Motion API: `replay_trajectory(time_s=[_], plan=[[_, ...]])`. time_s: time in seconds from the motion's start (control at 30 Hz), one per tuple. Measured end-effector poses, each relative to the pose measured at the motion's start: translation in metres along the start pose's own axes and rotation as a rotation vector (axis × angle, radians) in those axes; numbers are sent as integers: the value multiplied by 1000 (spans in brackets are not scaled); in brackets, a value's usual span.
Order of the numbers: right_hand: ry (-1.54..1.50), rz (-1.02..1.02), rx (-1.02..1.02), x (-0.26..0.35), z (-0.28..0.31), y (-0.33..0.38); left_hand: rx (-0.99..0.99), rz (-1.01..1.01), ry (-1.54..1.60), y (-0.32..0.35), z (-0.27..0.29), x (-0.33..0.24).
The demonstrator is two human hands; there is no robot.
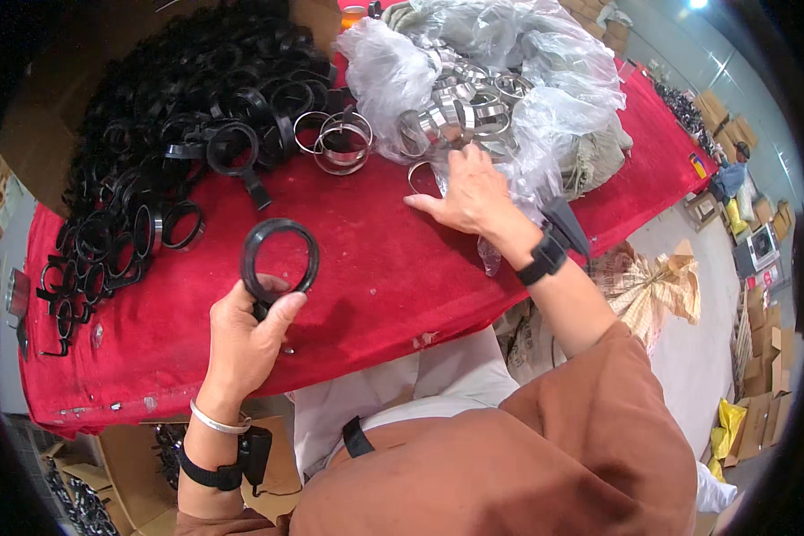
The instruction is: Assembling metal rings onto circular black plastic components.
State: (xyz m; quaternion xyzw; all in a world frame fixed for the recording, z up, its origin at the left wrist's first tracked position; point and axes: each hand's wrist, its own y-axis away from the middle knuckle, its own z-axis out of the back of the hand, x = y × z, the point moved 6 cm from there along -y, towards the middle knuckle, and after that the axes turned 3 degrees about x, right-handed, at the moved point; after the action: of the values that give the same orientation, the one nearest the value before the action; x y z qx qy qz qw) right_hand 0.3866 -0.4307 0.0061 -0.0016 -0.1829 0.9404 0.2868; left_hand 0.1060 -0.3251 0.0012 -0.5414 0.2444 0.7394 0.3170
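Observation:
My left hand is closed round the lower part of a black plastic ring, holding it upright above the red cloth. My right hand reaches to the front of a heap of shiny metal rings, its thumb spread away from the fingers. Those fingertips meet the nearest rings, but I see nothing gripped. One loose metal ring lies by the right thumb. Between the two heaps, a few metal rings lie together on the cloth.
A big pile of black plastic rings spills from a cardboard box at the left. Clear plastic bagging surrounds the metal rings. The table has a red cloth. Cartons stand on the floor at the right.

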Motion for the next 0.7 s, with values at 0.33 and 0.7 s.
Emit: replay_trajectory(time_s=[0.33, 0.7], plan=[[-573, 523, -194, 60, 39, 41, -3, 76, 503, -19, -15, 6], [-1185, 791, 37, 89, 34, 67, 284, 212, 778, -52, -53, 10]])
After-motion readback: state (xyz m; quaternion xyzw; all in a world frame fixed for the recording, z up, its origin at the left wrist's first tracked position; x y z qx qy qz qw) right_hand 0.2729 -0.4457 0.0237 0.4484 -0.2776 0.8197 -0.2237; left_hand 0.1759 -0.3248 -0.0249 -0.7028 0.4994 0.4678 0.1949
